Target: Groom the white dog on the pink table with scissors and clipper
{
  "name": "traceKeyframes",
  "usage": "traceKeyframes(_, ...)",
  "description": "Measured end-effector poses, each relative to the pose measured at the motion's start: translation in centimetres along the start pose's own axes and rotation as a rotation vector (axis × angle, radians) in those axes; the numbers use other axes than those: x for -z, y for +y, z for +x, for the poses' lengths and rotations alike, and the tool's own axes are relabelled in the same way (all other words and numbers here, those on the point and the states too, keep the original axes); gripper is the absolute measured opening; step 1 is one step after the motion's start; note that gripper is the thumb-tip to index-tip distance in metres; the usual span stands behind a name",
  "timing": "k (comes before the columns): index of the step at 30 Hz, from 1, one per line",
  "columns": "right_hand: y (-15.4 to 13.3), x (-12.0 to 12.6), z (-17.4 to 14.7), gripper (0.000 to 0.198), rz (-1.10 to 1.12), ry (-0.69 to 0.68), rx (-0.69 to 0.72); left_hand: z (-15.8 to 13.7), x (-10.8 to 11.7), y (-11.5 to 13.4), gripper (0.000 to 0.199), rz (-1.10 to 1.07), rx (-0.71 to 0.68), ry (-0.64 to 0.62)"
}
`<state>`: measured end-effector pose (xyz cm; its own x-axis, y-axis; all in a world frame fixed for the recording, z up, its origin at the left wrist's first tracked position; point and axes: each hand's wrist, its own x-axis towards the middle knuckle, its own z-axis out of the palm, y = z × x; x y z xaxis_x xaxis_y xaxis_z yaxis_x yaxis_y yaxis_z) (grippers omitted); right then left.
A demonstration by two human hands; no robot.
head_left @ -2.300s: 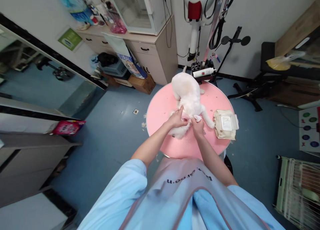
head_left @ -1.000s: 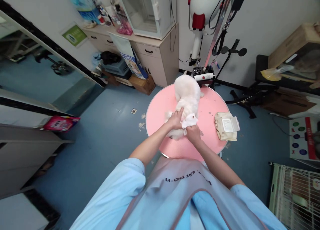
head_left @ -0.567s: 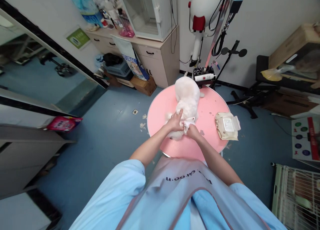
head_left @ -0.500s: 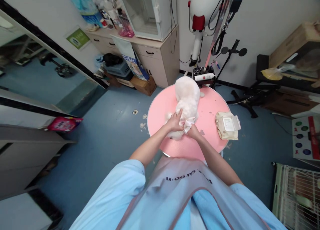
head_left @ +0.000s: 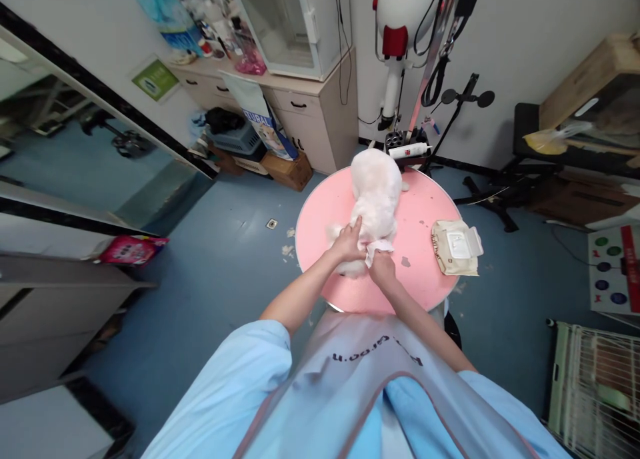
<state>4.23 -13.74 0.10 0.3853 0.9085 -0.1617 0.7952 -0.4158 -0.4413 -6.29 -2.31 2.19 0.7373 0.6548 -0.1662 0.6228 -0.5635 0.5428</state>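
L hand (head_left: 349,244): palm down, arm in from near L edge of round pink worktop (head_left: 427,209), thumb & fingers spread over head end of white dog (head_left: 376,179); whether it clutches fur, can't tell. R hand (head_left: 383,268): arm in from near edge, fingers curled closed on white wipe (head_left: 379,246), held to dog beside L thumb. Dog: lying, hindquarters at far edge, head nearer L side. Wipe pack (head_left: 450,262): lid up, R edge. Vs. approx. 1 s ago: wipe bunched, prev. spread flatter w/ dark spot up; dog & pack unmoved.
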Motion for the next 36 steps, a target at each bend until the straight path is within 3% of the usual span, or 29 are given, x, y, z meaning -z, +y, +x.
traceKeyframes(3,0.7,0.1,1.1,0.025,0.049,-0.046,0.089,-0.2,-0.1,0.2,0.120,0.026,0.001,0.005)
traceKeyframes(6,2.6,0.3,1.9,0.015,0.247,-0.056,0.281,-0.4,0.0,0.0,0.120,0.007,-0.011,0.006)
traceKeyframes(8,3.8,0.4,1.8,0.014,0.374,-0.027,0.306,-0.6,0.0,-0.2,0.121,-0.012,-0.018,0.001)
traceKeyframes(11,4.5,0.1,0.8,0.019,0.502,0.093,0.194,-0.6,-0.1,-0.4,0.124,-0.047,-0.022,-0.011)
traceKeyframes(14,3.6,-0.5,0.1,0.025,0.599,0.191,0.050,-0.5,-0.3,-0.5,0.125,-0.078,-0.023,-0.015)
traceKeyframes(18,1.7,-0.9,1.1,0.026,0.562,0.132,-0.119,-0.4,-0.3,-0.6,0.128,-0.083,-0.045,-0.017)
traceKeyframes(24,2.9,0.1,2.0,0.026,0.430,0.096,-0.070,-0.3,0.1,-0.6,0.125,-0.069,-0.013,-0.038)
traceKeyframes(31,3.0,0.3,-0.3,0.031,0.426,0.302,0.041,0.0,0.2,-0.3,0.128,-0.078,-0.028,-0.056)
traceKeyframes(36,1.3,0.4,1.6,0.028,0.461,0.150,-0.033,0.0,0.3,0.2,0.125,-0.040,-0.045,-0.063)
